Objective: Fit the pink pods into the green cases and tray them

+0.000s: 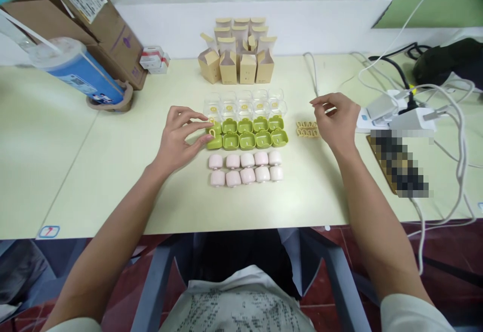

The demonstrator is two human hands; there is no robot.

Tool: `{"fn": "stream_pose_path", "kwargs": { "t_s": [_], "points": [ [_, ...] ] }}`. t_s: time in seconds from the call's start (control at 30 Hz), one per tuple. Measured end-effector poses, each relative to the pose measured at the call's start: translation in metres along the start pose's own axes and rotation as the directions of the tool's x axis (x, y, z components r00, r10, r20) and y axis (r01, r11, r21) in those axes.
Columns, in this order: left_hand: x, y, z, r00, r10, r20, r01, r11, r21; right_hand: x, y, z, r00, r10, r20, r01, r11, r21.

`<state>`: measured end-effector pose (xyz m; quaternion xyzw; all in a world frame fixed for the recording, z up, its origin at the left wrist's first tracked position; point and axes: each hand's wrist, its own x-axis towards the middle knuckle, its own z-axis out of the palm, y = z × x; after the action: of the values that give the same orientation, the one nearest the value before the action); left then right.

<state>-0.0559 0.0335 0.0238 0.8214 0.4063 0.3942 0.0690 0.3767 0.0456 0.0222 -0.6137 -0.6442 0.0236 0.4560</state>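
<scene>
My left hand [181, 136] reaches in from the left, its fingers spread, around the leftmost green cases [215, 142]. Small yellow rings [212, 133] show at its fingertips, by the edges of those cases; whether the fingertips grip them I cannot tell. My right hand [335, 118] hovers at the right with fingers curled and the tips drawn together; anything between them is hidden. Just below it lie two rows of yellow rings [307, 130]. Between my hands, clear plastic covers [244, 104] line up behind the open green cases, and pale pink rounded pieces [247, 160] sit in front.
Open small cardboard boxes [237, 65] stand by the wall. At the left are a blue tub [86, 75], a large carton [109, 35] and small white boxes [154, 60]. A power strip with chargers [396, 115], cables and a blurred phone-like object [400, 166] occupy the right.
</scene>
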Motion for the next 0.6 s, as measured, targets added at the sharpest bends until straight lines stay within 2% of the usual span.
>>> {"fn": "stream_pose_path", "kwargs": {
  "t_s": [0.13,0.27,0.37,0.47,0.6],
  "points": [
    [0.01,0.012,-0.005,0.995,0.059,0.077,-0.058,0.998,-0.023,-0.002,0.004,0.002,0.98,-0.108,0.167,0.125,0.987,-0.097],
    [0.038,0.022,-0.007,0.97,0.098,0.224,-0.101,0.995,0.001,-0.004,0.008,0.008,0.973,-0.135,0.186,0.155,0.983,-0.101],
    [0.062,0.031,-0.002,0.926,0.066,0.372,-0.1,0.992,0.071,-0.005,0.009,0.011,0.974,-0.126,0.19,0.147,0.984,-0.099],
    [0.078,0.046,0.012,0.866,0.003,0.5,-0.136,0.964,0.229,-0.005,0.006,0.013,0.972,-0.117,0.206,0.138,0.986,-0.09],
    [0.082,0.059,0.027,0.821,-0.058,0.569,-0.21,0.895,0.394,-0.006,0.003,0.014,0.969,-0.121,0.215,0.14,0.987,-0.074]
  ]
}}
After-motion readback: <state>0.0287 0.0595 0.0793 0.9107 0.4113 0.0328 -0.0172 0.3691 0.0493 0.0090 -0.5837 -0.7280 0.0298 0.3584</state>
